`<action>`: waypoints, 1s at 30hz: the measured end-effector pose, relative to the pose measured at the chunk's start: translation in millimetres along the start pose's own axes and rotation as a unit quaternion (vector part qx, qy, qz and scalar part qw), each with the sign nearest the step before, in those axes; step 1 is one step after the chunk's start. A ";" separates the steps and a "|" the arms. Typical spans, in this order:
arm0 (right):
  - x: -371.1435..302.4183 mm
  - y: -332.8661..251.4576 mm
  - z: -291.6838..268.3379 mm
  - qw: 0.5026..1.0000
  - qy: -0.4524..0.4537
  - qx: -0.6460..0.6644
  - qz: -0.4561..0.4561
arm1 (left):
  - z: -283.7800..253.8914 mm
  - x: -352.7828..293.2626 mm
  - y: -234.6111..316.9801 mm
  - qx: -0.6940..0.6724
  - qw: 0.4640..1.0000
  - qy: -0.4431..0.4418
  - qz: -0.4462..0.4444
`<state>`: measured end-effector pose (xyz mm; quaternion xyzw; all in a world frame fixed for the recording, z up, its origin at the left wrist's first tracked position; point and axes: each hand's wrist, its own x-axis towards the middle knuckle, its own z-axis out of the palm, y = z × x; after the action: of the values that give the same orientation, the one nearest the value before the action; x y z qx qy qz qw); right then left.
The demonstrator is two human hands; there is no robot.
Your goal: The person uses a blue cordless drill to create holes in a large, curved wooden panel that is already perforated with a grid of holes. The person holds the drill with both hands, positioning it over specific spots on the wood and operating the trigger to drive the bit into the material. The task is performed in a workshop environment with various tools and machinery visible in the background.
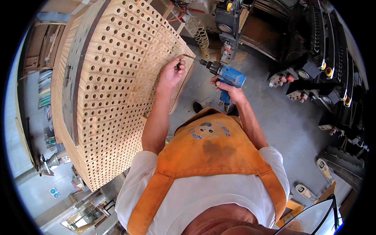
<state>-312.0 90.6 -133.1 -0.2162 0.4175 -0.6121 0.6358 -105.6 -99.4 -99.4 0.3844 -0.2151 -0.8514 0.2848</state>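
Observation:
My right hand (232, 90) is closed round the grip of a blue power drill (232, 76), which points left with a long thin bit (190, 57) in its black chuck. My left hand (172, 73) is raised at the bit's end, its fingers curled round small dark metal pieces (178, 65), too small to tell exactly. Fingertips and bit tip meet or nearly meet. Just behind that hand stands a big stack of pale wooden blocks (117, 78). Most block ends have a round hole lined with a metal insert; those near my left hand look plainer.
A dark strip (80, 66) runs along the stack's left side. A coiled air hose (201, 39) hangs beyond the drill. Dark clamping machinery (309, 74) lines the right side above the grey floor (270, 113). I wear an orange apron (215, 152).

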 end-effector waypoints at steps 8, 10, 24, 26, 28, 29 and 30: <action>4.4 -6.8 -5.8 0.998 -0.047 0.024 0.030 | -7.1 3.9 12.7 0.024 0.997 -0.067 -0.007; 5.7 -11.0 -8.0 0.998 -0.047 0.013 0.026 | 4.0 1.3 12.8 0.096 0.995 -0.030 0.023; 42.9 5.4 31.2 0.999 -0.011 0.040 0.003 | 7.2 30.4 8.5 -0.079 0.991 -0.031 0.102; 50.2 3.4 32.5 0.998 -0.018 0.065 0.011 | 6.0 31.9 7.2 -0.108 0.988 -0.054 0.101; 55.1 2.9 33.6 0.997 -0.018 0.076 0.017 | 5.8 32.6 8.1 -0.105 0.988 -0.047 0.102; 56.3 3.4 32.6 0.997 -0.013 0.075 0.019 | 11.1 30.7 8.7 -0.104 0.989 -0.044 0.101; 57.3 4.0 31.4 0.997 -0.007 0.074 0.021 | 16.6 29.2 9.9 -0.097 0.992 -0.013 0.080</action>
<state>-290.3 28.9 -133.9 -0.1643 0.3709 -0.6265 0.6656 -131.2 -123.3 -99.0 0.3251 -0.1656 -0.8478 0.3850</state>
